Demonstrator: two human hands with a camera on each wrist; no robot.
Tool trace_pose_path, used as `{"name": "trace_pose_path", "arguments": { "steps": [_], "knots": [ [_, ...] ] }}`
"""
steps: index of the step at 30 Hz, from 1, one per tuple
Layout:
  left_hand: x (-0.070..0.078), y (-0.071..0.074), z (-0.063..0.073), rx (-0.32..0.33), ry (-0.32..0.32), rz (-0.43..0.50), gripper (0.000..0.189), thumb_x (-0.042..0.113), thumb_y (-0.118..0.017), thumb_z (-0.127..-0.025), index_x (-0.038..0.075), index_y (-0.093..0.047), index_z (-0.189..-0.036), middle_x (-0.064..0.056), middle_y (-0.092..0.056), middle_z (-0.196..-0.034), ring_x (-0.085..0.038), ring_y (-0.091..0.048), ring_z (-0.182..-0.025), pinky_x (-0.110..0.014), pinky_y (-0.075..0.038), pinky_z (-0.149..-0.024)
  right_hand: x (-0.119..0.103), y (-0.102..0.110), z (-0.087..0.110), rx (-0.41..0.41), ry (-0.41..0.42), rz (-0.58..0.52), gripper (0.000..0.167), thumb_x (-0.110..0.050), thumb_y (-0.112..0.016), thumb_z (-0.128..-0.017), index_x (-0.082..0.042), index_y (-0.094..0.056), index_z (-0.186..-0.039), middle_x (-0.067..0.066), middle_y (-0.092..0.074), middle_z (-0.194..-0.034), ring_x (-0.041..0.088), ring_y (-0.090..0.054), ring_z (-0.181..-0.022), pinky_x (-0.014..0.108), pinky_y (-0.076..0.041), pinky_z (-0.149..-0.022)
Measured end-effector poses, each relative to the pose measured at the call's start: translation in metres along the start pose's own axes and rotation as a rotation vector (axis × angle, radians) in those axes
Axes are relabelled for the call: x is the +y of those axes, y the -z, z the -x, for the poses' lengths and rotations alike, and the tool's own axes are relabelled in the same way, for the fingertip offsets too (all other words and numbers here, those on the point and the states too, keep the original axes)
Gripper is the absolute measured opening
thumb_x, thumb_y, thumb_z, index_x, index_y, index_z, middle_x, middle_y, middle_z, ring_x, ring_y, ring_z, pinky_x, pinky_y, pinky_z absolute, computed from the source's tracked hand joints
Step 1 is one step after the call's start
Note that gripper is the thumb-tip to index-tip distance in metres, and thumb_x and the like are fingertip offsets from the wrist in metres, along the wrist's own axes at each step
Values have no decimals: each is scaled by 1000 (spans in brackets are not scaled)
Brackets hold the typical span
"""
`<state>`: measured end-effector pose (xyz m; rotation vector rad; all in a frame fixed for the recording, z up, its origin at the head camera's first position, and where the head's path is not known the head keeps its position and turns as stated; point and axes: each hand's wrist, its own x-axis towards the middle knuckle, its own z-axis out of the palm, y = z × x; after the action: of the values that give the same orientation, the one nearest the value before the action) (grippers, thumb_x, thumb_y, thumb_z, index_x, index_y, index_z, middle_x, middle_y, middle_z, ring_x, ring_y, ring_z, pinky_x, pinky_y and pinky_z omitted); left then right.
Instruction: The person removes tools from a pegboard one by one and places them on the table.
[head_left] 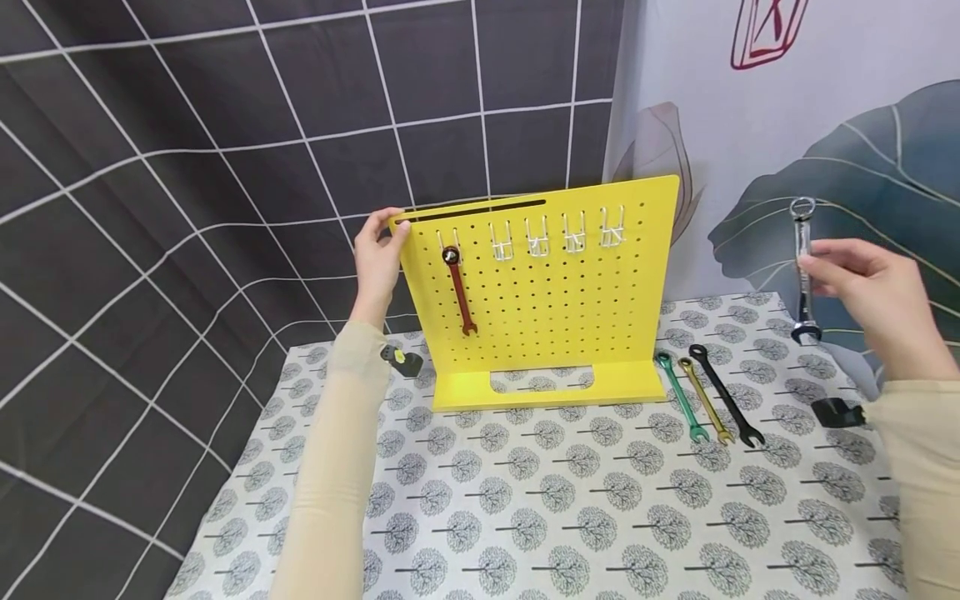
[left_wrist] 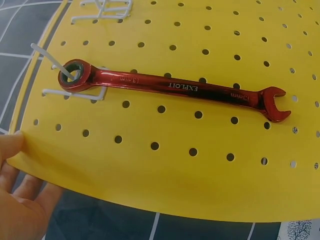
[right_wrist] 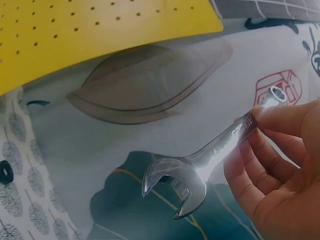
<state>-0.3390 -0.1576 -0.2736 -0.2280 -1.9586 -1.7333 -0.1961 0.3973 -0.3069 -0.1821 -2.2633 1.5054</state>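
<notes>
In the head view my right hand pinches a silver combination wrench upright, ring end up, to the right of the yellow pegboard. The right wrist view shows the open end of this silver wrench pointing away from the fingers. My left hand grips the pegboard's upper left corner, thumb in front and fingers behind the edge. Beside it, a red combination wrench hangs by its ring end on a white hook. Several more white hooks along the board hold nothing.
On the tree-patterned cloth, right of the board, lie a green wrench, a gold wrench and a black wrench. A dark curtain with white grid lines stands behind and left; a leaf-printed curtain hangs at the right.
</notes>
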Motion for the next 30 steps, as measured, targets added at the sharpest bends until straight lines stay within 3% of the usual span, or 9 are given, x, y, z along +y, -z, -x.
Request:
{"name": "trace_pose_path", "arguments": {
  "steps": [6, 13, 19, 26, 30],
  "knots": [
    [0, 0, 1, 0, 2, 3, 22, 11, -67, -98, 8, -66, -120, -5, -62, -116, -18, -63, -85, -29, -51, -80, 16, -2, 4, -50, -81, 71, 28, -38, -67, -96, -32, -65, -124, -36, -60, -87, -9, -61, -72, 10, -40, -67],
    [-1, 1, 0, 1, -14, 1, 22, 11, -67, -98, 7, -67, -120, -5, -63, -115, -18, -63, -84, -29, -51, -80, 32, -6, 7, -86, -86, 40, 17, -31, -70, -96, -35, -66, -112, -34, -61, -85, -6, -61, -71, 10, -46, -65],
    [-3, 0, -2, 6, -17, -9, 20, 11, -67, -98, 9, -68, -118, -5, -63, -113, -18, -62, -85, -29, -50, -80, 43, -8, 13, -126, -107, 78, 18, -33, -68, -98, -34, -62, -115, -32, -61, -87, -4, -61, -74, 11, -44, -67],
    [-2, 1, 0, 5, -23, -14, 20, 11, -67, -98, 9, -67, -118, -5, -63, -114, -18, -62, -83, -28, -51, -79, 59, -8, 17, -209, -116, 46, 19, -28, -66, -99, -32, -61, -117, -33, -61, -90, -5, -63, -75, 12, -47, -66],
    [-2, 1, 0, 2, -24, -13, 20, 12, -67, -98, 9, -67, -118, -4, -63, -115, -18, -62, -83, -28, -51, -80, 67, -8, 19, -225, -134, 112, 27, -37, -65, -99, -29, -61, -124, -36, -58, -91, -5, -63, -76, 16, -46, -67]
  ]
}}
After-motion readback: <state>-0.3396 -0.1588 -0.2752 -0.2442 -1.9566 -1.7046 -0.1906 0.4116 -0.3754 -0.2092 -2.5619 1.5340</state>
